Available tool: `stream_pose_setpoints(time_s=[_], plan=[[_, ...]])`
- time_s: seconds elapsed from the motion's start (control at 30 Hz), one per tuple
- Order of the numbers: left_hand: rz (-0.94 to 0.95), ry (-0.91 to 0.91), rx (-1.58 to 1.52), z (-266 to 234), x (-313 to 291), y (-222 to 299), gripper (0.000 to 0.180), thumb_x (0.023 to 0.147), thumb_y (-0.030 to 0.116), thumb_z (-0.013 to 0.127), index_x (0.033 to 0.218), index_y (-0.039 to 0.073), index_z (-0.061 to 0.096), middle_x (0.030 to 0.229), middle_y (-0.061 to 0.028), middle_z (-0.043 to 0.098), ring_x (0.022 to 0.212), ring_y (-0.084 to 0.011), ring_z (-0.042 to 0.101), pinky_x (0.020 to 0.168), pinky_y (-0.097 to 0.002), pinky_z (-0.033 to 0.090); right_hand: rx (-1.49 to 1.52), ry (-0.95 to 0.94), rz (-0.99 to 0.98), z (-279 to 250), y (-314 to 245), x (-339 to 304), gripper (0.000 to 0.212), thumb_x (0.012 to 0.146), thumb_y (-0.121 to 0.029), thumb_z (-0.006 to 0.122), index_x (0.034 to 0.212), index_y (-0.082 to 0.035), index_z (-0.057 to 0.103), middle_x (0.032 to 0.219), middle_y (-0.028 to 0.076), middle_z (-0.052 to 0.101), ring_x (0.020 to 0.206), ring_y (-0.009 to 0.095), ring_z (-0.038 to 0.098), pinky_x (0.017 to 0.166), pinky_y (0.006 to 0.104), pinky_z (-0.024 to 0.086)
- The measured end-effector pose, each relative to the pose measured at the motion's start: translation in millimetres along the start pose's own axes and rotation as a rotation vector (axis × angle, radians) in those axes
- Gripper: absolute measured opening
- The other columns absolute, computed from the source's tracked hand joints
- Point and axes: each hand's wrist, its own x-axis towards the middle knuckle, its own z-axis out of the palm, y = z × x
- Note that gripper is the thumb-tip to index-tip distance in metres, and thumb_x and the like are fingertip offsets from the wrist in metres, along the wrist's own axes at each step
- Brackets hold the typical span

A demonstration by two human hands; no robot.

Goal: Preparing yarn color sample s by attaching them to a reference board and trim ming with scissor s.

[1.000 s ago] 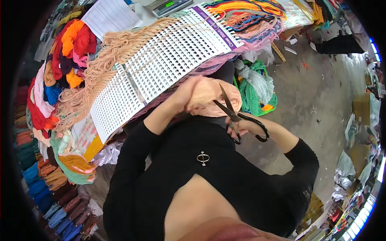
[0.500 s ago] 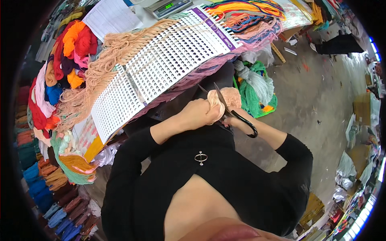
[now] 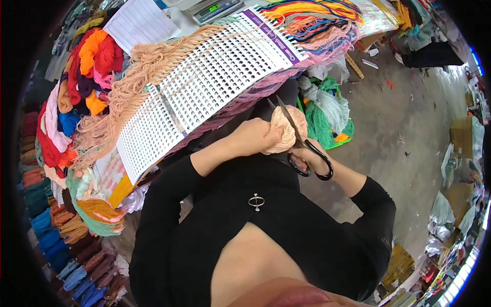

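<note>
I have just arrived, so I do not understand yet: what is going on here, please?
A person's left hand holds a pale peach thread bundle, and the right hand holds black-handled scissors. The blades stand apart at the bundle, one crossing in front of it; whether any thread is cut, I cannot tell. Beyond them lies a white perforated board, with peach strands along its far edge.

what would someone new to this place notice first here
Probably the large white board with its rows of holes, slanting across the upper middle. Next, the black-handled scissors in the right hand, their blades against the peach yarn that the left hand grips. Then the bright heap of red, orange and pink yarn at upper left.
</note>
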Motion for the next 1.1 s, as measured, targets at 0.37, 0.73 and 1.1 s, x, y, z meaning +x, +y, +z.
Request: stream_pose_setpoints(time_s=[0.37, 0.73, 1.1], plan=[[0.087, -0.053, -0.073, 9, 19, 29, 0.043, 0.086, 0.038, 0.040, 0.091, 0.002, 0.064, 0.078, -0.0208, 0.063, 0.076, -0.0364, 0.060, 0.069, -0.0435, 0.046, 0.108, 0.200, -0.074, 4, 0, -16, 0.018, 0.081, -0.014, 0.050, 0.066, -0.005, 0.043, 0.052, 0.002, 0.044, 0.042, 0.009, 0.039, 0.040, 0.0248, 0.030], [0.382, -0.199, -1.602, -53, -52, 24, 0.020, 0.090, 0.014, 0.045, 0.096, 0.000, 0.058, 0.083, -0.0111, 0.062, 0.072, -0.0173, 0.062, 0.059, -0.0264, 0.050, -0.042, 0.535, -0.569, -68, -11, -29, 0.024, 0.086, -0.021, 0.041, 0.102, -0.004, 0.045, 0.067, 0.005, 0.052, 0.059, 0.012, 0.048, 0.055, 0.0229, 0.036], [-0.228, -2.535, -3.511, -240, -428, -120, 0.029, 0.075, 0.022, 0.064, 0.093, 0.000, 0.061, 0.087, -0.0108, 0.063, 0.079, -0.0243, 0.063, 0.072, -0.0311, 0.051, -0.999, 0.703, -0.377, -124, 60, -27, 0.024, 0.083, -0.016, 0.058, 0.103, -0.006, 0.050, 0.083, 0.015, 0.058, 0.075, 0.030, 0.059, 0.068, 0.0369, 0.046]])
